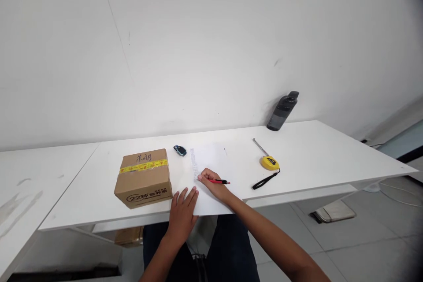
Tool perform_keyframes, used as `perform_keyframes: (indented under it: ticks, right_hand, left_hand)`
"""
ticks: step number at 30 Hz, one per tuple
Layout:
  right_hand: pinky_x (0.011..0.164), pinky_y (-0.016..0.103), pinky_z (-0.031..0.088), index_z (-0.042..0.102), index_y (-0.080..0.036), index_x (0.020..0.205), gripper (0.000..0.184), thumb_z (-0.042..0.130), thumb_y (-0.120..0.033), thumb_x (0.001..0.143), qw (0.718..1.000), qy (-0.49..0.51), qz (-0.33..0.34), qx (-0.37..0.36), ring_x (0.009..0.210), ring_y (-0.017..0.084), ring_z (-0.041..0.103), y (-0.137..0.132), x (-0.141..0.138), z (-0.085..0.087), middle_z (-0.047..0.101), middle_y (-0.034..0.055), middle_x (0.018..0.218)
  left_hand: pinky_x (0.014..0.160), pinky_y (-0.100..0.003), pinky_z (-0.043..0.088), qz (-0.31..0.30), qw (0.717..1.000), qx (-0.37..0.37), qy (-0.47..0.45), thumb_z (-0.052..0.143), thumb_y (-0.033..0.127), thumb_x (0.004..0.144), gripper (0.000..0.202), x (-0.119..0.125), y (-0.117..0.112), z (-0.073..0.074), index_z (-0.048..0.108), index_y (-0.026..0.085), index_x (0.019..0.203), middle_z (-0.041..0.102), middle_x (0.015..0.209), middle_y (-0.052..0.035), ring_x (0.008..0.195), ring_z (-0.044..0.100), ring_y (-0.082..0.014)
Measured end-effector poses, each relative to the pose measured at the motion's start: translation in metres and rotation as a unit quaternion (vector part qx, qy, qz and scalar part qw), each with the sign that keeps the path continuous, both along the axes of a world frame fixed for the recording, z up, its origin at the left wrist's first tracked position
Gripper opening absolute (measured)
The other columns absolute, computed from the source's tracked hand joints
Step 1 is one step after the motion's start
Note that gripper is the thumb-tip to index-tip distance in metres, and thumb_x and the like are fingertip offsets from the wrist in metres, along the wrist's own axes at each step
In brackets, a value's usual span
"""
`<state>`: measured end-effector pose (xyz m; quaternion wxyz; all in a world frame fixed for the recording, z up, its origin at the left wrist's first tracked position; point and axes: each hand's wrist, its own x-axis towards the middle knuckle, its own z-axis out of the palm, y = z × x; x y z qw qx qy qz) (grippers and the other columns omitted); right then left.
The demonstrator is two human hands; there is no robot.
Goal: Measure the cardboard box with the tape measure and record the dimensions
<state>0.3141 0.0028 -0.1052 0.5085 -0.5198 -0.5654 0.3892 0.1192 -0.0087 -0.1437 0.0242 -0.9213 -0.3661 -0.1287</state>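
Observation:
My right hand (214,185) grips a red and black pen (220,181) over a white sheet of paper (228,163). The pen's tip is hidden by my fingers, near the lower end of a column of small writing along the sheet's left side. Flat with its fingers stretched out, my left hand (183,211) rests at the table's front edge and the sheet's lower left corner. Just left of it stands a brown cardboard box (143,180) with yellow tape across its top. A small dark object (180,150), perhaps a watch or gadget, lies beyond the box's right side.
A yellow tape measure (270,163) lies right of the paper, its blade partly out and a black strap attached. Against the wall a dark bottle (282,112) stands on the white table (313,154). Another box (128,236) is under the table.

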Motion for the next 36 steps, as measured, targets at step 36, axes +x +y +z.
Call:
perform_keyframes:
  ticks: [36]
  right_hand:
    - [0.061,0.028,0.038,0.046,-0.023,0.057,0.036,0.048,-0.041,0.088,0.991,-0.113,-0.058,-0.034,0.058,0.015,0.050,0.009,-0.013,-0.009,0.053,-0.0035,0.055]
  left_hand:
    - [0.111,-0.050,0.033,-0.003,1.000,0.013,0.015,0.046,0.004,0.069,0.081,-0.004,0.000,0.000,0.036,0.024,0.147,0.039,0.153,0.0009,0.139,0.039,-0.0249]
